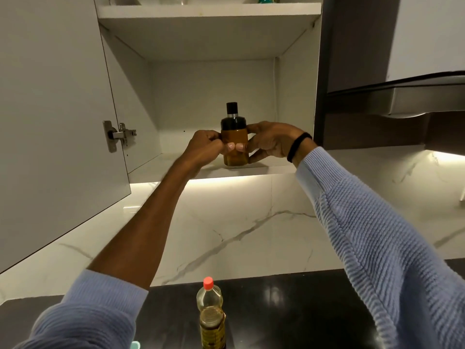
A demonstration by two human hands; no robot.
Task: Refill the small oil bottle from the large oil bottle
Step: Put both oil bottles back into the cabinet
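A person reaches up with both arms into an open wall cupboard. Both hands grip the small oil bottle [234, 137], a dark-capped bottle of amber oil standing upright at the front of the lower shelf [161, 170]. The left hand [203, 147] curls round its left side and the right hand [270, 142] wraps its right side, with the thumbs meeting on the front. Whether the base rests on the shelf or is just lifted off it is hard to tell from this angle.

The likely trouble is a slip. The bottle is held at arm's reach above head height, and an oily surface could slide through the fingers. A drop would land on the dark counter [302, 311], where the large oil bottle [211, 316], red-capped, stands almost directly below and could be knocked over. Bringing it out low could also catch the base on the shelf's front edge.

The open cupboard door [50, 122] hangs near the left forearm. A range hood [402, 96] juts out at right. A marble-patterned wall [251, 222] lies behind.
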